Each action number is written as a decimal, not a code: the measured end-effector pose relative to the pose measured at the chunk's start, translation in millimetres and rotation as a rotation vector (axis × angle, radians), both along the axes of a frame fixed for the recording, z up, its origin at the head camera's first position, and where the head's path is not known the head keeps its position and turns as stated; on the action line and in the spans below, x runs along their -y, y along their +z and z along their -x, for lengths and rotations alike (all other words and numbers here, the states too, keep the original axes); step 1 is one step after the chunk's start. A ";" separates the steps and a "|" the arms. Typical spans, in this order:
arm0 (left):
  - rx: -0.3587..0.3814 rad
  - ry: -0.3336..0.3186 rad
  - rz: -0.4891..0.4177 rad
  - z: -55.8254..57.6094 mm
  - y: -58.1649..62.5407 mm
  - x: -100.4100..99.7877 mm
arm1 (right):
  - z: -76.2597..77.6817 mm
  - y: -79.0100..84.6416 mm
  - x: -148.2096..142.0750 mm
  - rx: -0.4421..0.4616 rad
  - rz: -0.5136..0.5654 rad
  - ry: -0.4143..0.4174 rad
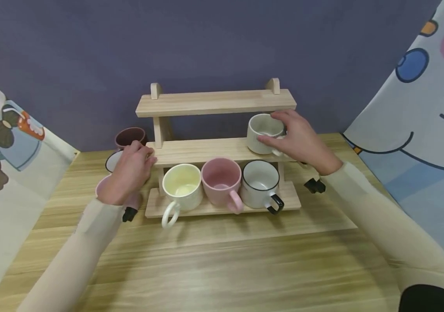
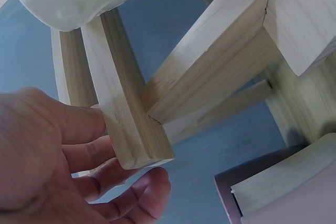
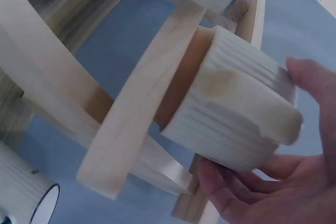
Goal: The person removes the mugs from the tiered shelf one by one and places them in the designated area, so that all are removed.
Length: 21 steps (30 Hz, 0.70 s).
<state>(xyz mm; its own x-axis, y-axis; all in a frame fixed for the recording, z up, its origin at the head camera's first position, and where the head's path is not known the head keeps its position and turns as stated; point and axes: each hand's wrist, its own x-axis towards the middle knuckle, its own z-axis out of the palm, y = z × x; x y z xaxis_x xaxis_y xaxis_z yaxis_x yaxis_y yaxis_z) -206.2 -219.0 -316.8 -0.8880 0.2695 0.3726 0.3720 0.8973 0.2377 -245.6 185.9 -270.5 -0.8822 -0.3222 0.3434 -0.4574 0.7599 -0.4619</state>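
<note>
My right hand (image 1: 299, 138) grips a white ribbed mug (image 1: 256, 136) at the right end of the middle board of a wooden shelf rack (image 1: 202, 149). Thumb and fingers lie on either side of the mug (image 3: 231, 103) in the right wrist view, its handle pointing outward. At the rack's other end, my left hand (image 1: 130, 173) holds the end of the middle board (image 2: 118, 98), fingers curled about it. On the bottom board stand a cream mug (image 1: 188, 197), a pink mug (image 1: 218, 184) and a white mug with a black rim (image 1: 258, 197), handles to the front.
Left of the rack, a dark brown mug (image 1: 130, 135), a white dark-rimmed mug (image 1: 112, 161) and a pink cup (image 1: 102, 184) stand on the wooden table (image 1: 222, 273), partly hidden by my left hand. Behind is a dark blue backdrop (image 1: 214, 43).
</note>
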 end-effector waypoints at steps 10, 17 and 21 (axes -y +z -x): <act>0.018 0.004 -0.006 1.3 0.0 -3.3 | 7.1 -10.0 -9.0 -0.090 0.077 0.006; 0.027 0.004 -0.003 -1.7 1.6 -3.6 | -6.7 -2.3 -39.1 -0.139 0.158 -0.011; 0.023 0.010 -0.004 -2.0 2.8 -2.6 | -17.3 -1.4 -64.5 -0.141 0.143 -0.049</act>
